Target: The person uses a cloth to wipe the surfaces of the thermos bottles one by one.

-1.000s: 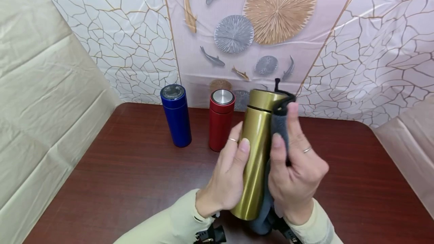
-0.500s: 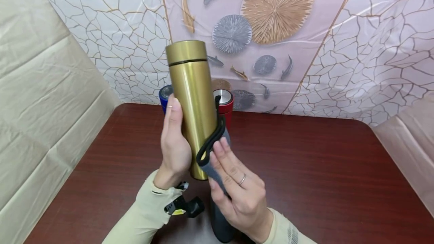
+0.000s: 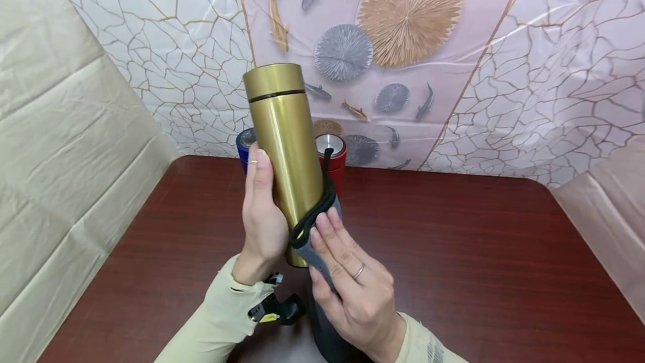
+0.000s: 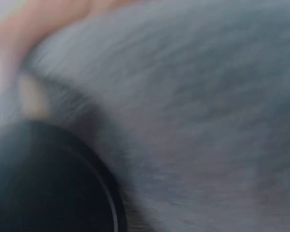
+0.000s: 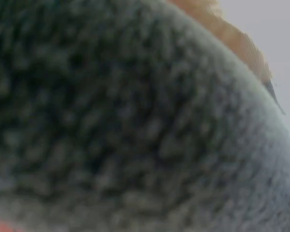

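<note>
A gold thermos bottle (image 3: 284,139) leans to the left in my left hand (image 3: 264,223), gripped along its lower left side. Its lower end meets the black-trimmed mouth of a grey cloth pouch (image 3: 322,326). My right hand (image 3: 360,284) pinches the pouch near that mouth, fingertips on the cloth just under the trim. A black cord loop sticks up from the mouth. In the left wrist view, blurred grey cloth (image 4: 198,96) lies beside a round dark base (image 4: 43,183). Fuzzy grey cloth (image 5: 125,116) fills most of the right wrist view.
Behind the gold bottle stand a blue thermos (image 3: 244,142) and a red thermos (image 3: 339,166), both partly hidden. The brown table (image 3: 453,256) runs back to a patterned cloth backdrop (image 3: 428,139). A beige cloth wall (image 3: 65,144) rises at the left.
The gold bottle has moved left and up and now tilts left. The pouch mouth has gone from beside its cap to around its lower end. Over the last half second, both hands barely moved.
</note>
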A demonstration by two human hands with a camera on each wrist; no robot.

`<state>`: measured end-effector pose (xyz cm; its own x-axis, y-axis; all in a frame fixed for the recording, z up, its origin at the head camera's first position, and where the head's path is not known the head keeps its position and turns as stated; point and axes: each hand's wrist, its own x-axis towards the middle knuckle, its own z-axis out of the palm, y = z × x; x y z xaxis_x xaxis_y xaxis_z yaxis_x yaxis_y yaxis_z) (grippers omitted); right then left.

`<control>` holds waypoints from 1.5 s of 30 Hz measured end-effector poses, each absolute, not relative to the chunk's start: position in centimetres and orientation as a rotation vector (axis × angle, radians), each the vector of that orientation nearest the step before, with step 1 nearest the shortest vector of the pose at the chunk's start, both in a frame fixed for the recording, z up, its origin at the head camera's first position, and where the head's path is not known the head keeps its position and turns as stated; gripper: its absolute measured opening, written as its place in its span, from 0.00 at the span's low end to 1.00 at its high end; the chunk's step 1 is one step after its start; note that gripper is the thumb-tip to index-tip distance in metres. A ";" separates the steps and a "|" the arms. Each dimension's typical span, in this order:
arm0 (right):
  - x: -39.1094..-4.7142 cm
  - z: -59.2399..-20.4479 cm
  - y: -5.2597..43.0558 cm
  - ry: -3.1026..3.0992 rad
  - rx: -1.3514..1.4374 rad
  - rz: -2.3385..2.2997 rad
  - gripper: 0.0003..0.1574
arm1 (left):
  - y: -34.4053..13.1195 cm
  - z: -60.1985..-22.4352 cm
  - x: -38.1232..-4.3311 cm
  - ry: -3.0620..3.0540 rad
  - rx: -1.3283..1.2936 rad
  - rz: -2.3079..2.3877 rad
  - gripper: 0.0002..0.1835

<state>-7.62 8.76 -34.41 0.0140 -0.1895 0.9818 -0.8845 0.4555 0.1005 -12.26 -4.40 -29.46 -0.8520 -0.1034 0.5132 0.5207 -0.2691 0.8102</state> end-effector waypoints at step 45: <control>-7.7 -34.5 8.7 -1.452 1.083 0.756 0.21 | -5.0 -28.9 -11.7 -1.664 -0.628 -2.109 0.24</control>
